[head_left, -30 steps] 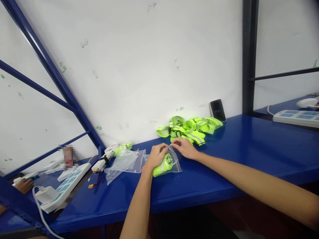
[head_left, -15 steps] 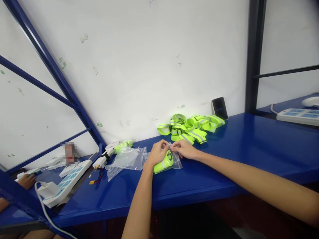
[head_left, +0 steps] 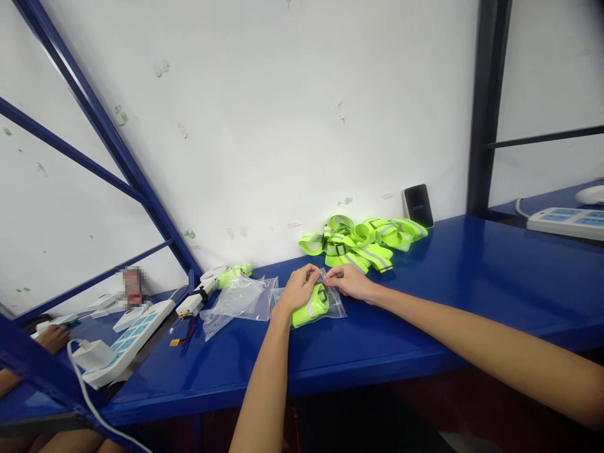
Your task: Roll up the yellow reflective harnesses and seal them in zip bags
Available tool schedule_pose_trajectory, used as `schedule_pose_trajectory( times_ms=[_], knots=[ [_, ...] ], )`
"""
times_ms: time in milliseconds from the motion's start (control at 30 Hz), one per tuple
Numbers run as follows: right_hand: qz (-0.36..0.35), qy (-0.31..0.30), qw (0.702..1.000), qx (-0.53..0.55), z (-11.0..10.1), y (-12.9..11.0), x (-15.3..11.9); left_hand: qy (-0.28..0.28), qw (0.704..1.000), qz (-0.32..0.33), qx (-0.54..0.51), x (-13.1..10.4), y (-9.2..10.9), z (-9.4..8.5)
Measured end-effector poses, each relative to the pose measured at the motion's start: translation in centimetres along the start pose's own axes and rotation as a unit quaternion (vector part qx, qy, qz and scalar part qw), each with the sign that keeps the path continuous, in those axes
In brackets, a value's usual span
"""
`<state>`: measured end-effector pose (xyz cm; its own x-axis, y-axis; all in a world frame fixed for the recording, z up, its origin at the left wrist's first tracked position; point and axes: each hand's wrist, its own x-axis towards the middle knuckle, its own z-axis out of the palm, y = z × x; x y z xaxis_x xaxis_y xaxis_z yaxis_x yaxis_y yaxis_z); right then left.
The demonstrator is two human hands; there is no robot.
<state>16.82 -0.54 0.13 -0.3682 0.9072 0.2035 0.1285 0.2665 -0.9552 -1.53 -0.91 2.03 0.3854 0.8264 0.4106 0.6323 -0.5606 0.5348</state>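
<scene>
My left hand [head_left: 302,288] and my right hand [head_left: 346,280] pinch the top edge of a clear plastic bag [head_left: 336,304] between them, fingertips close together. A rolled yellow-green reflective strap [head_left: 309,313] with a dark buckle lies at the bag, beneath my left hand; whether it is fully inside I cannot tell. Just behind my hands is a loose pile of similar yellow-green straps [head_left: 358,245]. Flat clear bags [head_left: 245,299] lie to the left of my left hand.
On the blue table [head_left: 377,352], a white device with red and black wires [head_left: 191,304] and another yellow-green bundle [head_left: 234,274] sit at the left. A clock-like screen [head_left: 418,206] stands by the wall. Power strips [head_left: 134,343] and another person's hand [head_left: 54,338] are further left.
The view has shifted very slightly. Both hands keep nearly the same place and pinch at the bag's edge.
</scene>
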Motion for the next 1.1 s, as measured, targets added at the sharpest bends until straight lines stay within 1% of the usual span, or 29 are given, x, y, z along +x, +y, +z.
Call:
schedule_pose_trajectory(
  times_ms=[133, 433, 767, 900, 1000, 1100],
  knots=[
    [-0.007, -0.013, 1.000, 0.000, -0.1, 0.2, 0.0, -0.014, 1.000, 0.007, 0.001, 0.1, 0.2, 0.0],
    [-0.020, -0.025, 0.999, 0.013, 0.0, 0.2, -0.2, -0.004, 1.000, 0.022, 0.006, -0.1, 0.4, 0.0],
    [0.019, 0.007, 0.998, 0.064, 0.5, 0.3, 0.2, -0.005, 1.000, 0.020, 0.023, -0.3, 1.1, -0.2],
    [0.014, 0.028, 0.998, 0.062, 0.6, 0.2, 0.2, 0.007, 0.999, 0.017, 0.038, -0.4, 1.2, -0.2],
    [0.025, 0.017, 0.997, 0.075, 0.5, 0.3, 0.2, 0.012, 0.999, 0.000, 0.052, -0.4, 1.1, -0.1],
    [0.036, 0.001, 0.996, 0.077, 0.2, 0.3, 0.2, 0.002, 0.999, -0.004, 0.053, -0.4, 1.0, -0.1]
  ],
)
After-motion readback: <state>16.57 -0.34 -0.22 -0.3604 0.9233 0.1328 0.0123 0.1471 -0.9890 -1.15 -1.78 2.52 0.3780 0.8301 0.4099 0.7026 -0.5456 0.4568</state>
